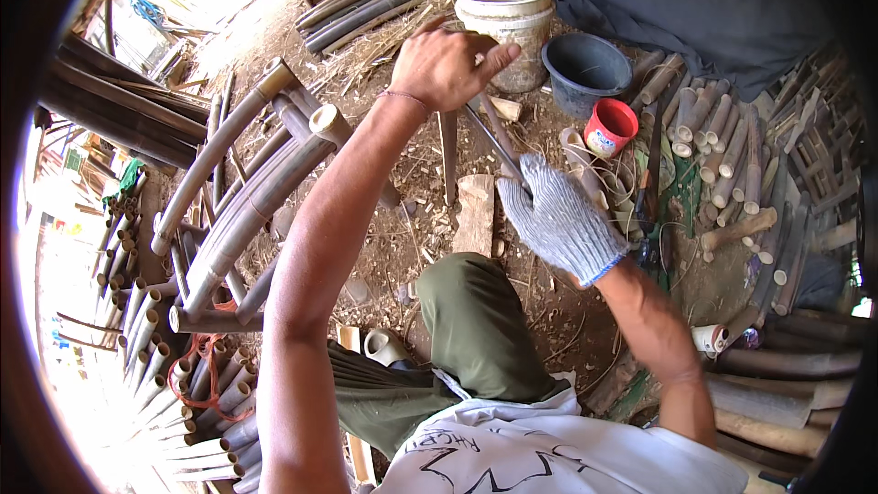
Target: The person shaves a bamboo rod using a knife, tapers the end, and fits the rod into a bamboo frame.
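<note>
My bare left hand [448, 64] is raised in front of me, back upward and thumb stretched to the right. Its other fingers bend away, so their grip is hidden. Just below it a narrow brown strip [448, 155] points down; whether the hand touches it I cannot tell. My right hand [562, 220], in a grey knitted glove with a blue cuff edge, is closed round a slim dark metal rod [497, 142]. That rod slants up and left toward my left hand. A brown stick [500, 122] lies close along it. Beneath, a pale wooden block [476, 210] lies before my knee.
A curved bamboo frame [238, 210] stands at the left, above stacked bamboo poles [137, 329]. Ahead are a dirty white bucket [503, 9], a dark tub [585, 69] and a red pail [610, 126]. Cut bamboo pieces [722, 142] are piled at the right. Shavings litter the dirt floor [366, 247].
</note>
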{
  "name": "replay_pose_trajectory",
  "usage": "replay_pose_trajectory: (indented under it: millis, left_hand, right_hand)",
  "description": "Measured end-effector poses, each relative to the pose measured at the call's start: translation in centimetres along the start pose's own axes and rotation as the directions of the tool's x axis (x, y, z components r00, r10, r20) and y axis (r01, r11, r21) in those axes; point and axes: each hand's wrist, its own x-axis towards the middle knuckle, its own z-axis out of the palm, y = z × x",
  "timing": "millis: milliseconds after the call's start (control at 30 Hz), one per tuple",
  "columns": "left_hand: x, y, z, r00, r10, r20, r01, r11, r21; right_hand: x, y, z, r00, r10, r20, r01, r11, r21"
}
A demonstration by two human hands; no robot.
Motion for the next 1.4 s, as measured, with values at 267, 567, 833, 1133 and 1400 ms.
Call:
replay_pose_trajectory:
  millis: [267, 567, 833, 1133, 1400]
  left_hand:
    - [-1.5, -1.3, -0.4, 0.874, -0.031, -0.485, -0.003, 0.998, -0.070]
    - [-3.8, -3.2, 2.4, 0.914, -0.314, -0.258, 0.020, 0.669, -0.743]
    - [-2.8, -1.4, 6.3, 0.753, -0.531, -0.389, 0.023, 0.612, -0.791]
    - [-1.9, -2.0, 7.3, 0.723, -0.576, -0.382, -0.106, 0.454, -0.885]
    - [-3.4, -2.1, 6.4, 0.740, -0.570, -0.357, -0.071, 0.462, -0.884]
  right_hand:
    - [2.8, 4.2, 4.5, 0.937, 0.197, 0.288, -0.229, 0.970, 0.083]
    - [1.7, 2.5, 2.5, 0.975, 0.143, 0.169, -0.157, 0.985, 0.075]
    - [1.7, 4.3, 3.6, 0.984, 0.093, 0.154, -0.046, 0.958, -0.283]
    - [-0.9, 13.5, 11.7, 0.900, 0.187, 0.393, -0.112, 0.972, -0.206]
    - [-1.1, 9.4, 12.0, 0.964, 0.158, 0.216, -0.191, 0.971, 0.143]
